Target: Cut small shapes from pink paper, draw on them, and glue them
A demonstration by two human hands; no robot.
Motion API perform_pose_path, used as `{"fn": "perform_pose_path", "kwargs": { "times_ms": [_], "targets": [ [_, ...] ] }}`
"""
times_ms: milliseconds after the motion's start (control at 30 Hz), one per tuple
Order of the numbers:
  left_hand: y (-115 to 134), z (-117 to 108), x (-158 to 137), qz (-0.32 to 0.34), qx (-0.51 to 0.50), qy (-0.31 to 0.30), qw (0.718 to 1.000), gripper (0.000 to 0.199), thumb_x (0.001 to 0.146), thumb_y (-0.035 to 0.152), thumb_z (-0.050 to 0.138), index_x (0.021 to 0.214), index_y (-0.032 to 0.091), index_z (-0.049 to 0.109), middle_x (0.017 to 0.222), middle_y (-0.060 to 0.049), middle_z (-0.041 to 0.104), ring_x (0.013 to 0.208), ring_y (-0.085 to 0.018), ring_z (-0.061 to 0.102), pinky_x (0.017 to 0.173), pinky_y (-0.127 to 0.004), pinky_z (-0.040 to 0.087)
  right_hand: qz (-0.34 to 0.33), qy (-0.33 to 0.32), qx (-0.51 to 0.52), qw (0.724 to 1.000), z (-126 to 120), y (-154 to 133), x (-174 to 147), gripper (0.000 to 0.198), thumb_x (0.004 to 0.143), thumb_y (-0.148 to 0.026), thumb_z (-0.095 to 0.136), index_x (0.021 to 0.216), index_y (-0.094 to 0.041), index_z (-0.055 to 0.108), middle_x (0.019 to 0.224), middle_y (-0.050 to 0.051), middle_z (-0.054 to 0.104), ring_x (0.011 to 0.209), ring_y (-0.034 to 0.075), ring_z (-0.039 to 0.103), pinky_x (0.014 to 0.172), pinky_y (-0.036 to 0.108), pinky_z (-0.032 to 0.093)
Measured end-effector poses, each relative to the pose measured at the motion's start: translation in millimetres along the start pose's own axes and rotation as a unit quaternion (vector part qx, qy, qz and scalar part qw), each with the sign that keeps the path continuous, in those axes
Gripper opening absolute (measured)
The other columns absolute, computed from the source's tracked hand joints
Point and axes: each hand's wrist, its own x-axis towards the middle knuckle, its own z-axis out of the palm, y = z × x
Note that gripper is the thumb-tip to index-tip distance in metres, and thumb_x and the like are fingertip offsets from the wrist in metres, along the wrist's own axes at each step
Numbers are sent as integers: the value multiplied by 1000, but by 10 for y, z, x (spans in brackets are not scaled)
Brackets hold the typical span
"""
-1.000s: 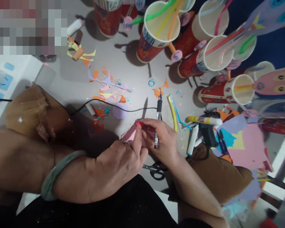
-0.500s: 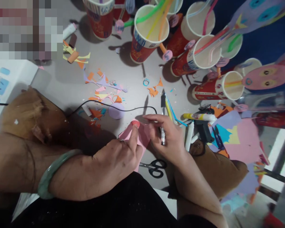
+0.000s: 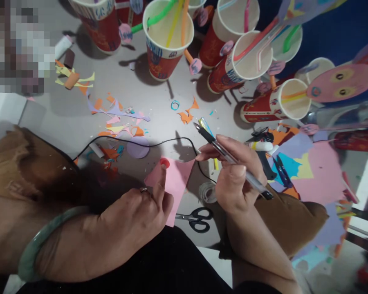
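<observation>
My left hand (image 3: 138, 216) rests palm down, its index finger stretched out and pressing a small red round cap (image 3: 164, 163) onto a sheet of pink paper (image 3: 179, 179). Its other fingers are curled, partly hidden beneath the hand. To the right, my right hand (image 3: 237, 173) is closed around a black-and-clear pen (image 3: 223, 153), tip pointing up and left, off the paper. Black-handled scissors (image 3: 199, 218) lie just below the right hand, their blades partly under the pink paper. A roll of clear tape (image 3: 207, 192) sits between the two hands.
Red paper cups (image 3: 165, 45) with coloured straws stand along the far side. Paper scraps (image 3: 110, 108) and a purple paper circle (image 3: 138, 147) litter the table. A black cord (image 3: 153, 144) crosses beyond the pink paper. Coloured sheets (image 3: 322, 171) are piled at right.
My right hand has drawn back rightward from the paper, and the pen has swung from upright to a slant. The left finger still presses the red cap. The view has shifted.
</observation>
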Motion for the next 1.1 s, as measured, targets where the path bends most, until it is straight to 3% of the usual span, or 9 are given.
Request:
{"fn": "perform_pose_path", "kwargs": {
  "times_ms": [167, 367, 500, 567, 767, 933, 1100],
  "targets": [
    [-27, -30, 19, 11, 16, -10, 1000, 40, 81, 1, 53, 118, 10, 68, 145, -32, 53, 56, -15, 68, 45, -25, 48, 8, 53, 14, 998, 14, 6, -4, 30, 105, -41, 45, 125, -28, 63, 98, 7, 75, 89, 21, 76, 78, 40, 65],
    [-52, -113, 43, 6, 15, 1, 1000, 41, 87, -1, 47, 119, 8, 70, 143, -31, 53, 56, -12, 69, 50, -21, 54, 40, 35, -9, 999, 41, 122, -47, 19, 92, -32, 71, 110, -25, 69, 91, 3, 77, 74, 19, 75, 68, 35, 63],
    [-32, -63, 61, -20, -9, 23, 999, 34, 87, -2, 47, 105, 8, 75, 138, -30, 58, 45, -11, 64, 43, -21, 51, 22, 28, 7, 999, 56, 125, -39, 16, 91, -33, 72, 103, -23, 71, 90, 3, 75, 73, 18, 74, 70, 34, 62],
    [-23, -28, 79, -24, -24, 7, 999, 37, 85, -2, 49, 111, 7, 75, 137, -31, 60, 43, -12, 64, 40, -21, 49, 15, 20, 10, 1000, 77, 90, -1, 16, 92, -36, 71, 101, -22, 70, 87, 2, 74, 73, 17, 73, 69, 33, 61],
    [-43, -20, 156, -24, -114, -76, 990, 48, 84, -1, 50, 126, 7, 72, 147, -32, 50, 53, -22, 72, 42, -30, 51, -2, -85, 15, 996, 188, 7, 328, 28, 101, -49, 55, 91, -24, 62, 77, -1, 64, 62, 13, 62, 62, 30, 54],
    [-35, 5, 179, -66, -147, -46, 986, 45, 85, 2, 46, 114, 13, 79, 146, -28, 55, 55, -21, 71, 42, -30, 48, -58, -208, -61, 975, 257, 58, 690, 33, 102, -52, 48, 89, -23, 55, 76, 0, 60, 66, 15, 57, 64, 31, 47],
    [-27, 79, 163, -55, -149, 12, 987, 43, 85, 3, 47, 113, 11, 79, 139, -28, 63, 66, -23, 74, 48, -28, 48, -106, -289, -101, 946, 329, 42, 828, 30, 104, -47, 43, 90, -22, 52, 76, 0, 58, 67, 15, 53, 66, 30, 43]
  ]
}}
